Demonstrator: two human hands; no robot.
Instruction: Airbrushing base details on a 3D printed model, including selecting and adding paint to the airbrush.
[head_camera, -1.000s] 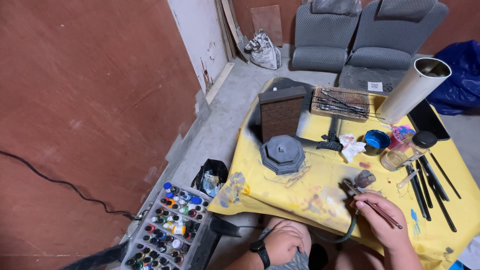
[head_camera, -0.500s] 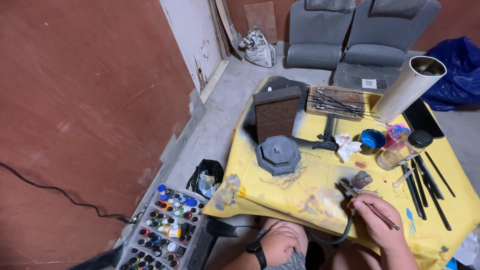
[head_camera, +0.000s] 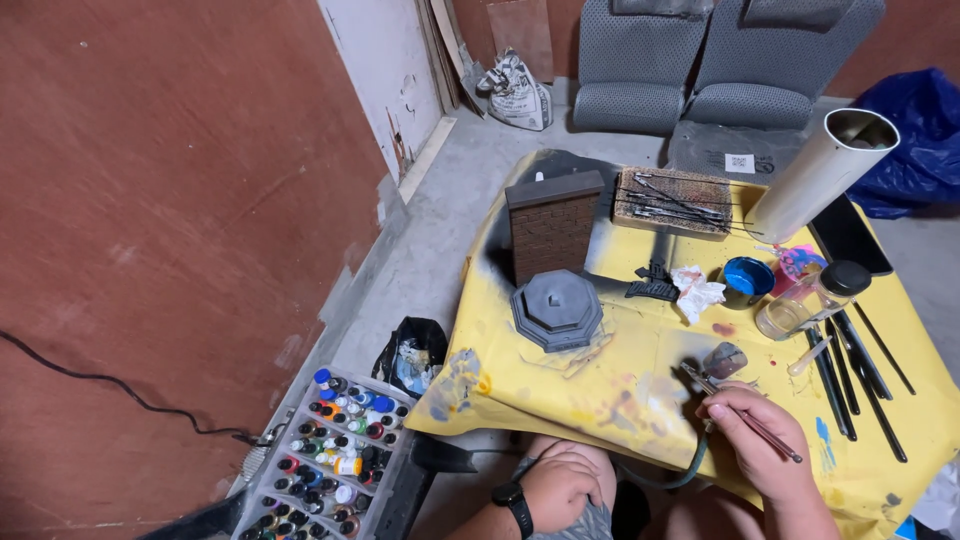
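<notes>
Bare concrete floor (head_camera: 440, 230), brown board wall at left, two grey upholstered seats (head_camera: 720, 60) at the back. Low bench draped in paint-stained yellow cloth (head_camera: 640, 370).

Right hand (head_camera: 765, 450) closed around a slim metal airbrush (head_camera: 715, 385), nozzle aimed up-left, small cup near its tip, green hose (head_camera: 680, 475) trailing off below the bench edge. Held just above the near right part of the cloth. Left hand (head_camera: 555, 490) loosely curled, empty, resting on the lap, black wristwatch (head_camera: 512, 497) on the wrist.

Judged step: airbrush in hand but not aimed at a model; next move would call for bringing the nozzle round to a piece and steadying it with the free hand.

Grey octagonal model base (head_camera: 557, 308) and brown brick-textured model block (head_camera: 553, 225) up-left of the airbrush, well apart from it. Clear tray of paint bottles (head_camera: 330, 450) on the floor at left. Black-handled brushes (head_camera: 860, 370), blue dish (head_camera: 748, 277), white tube (head_camera: 822, 172) at right.
</notes>
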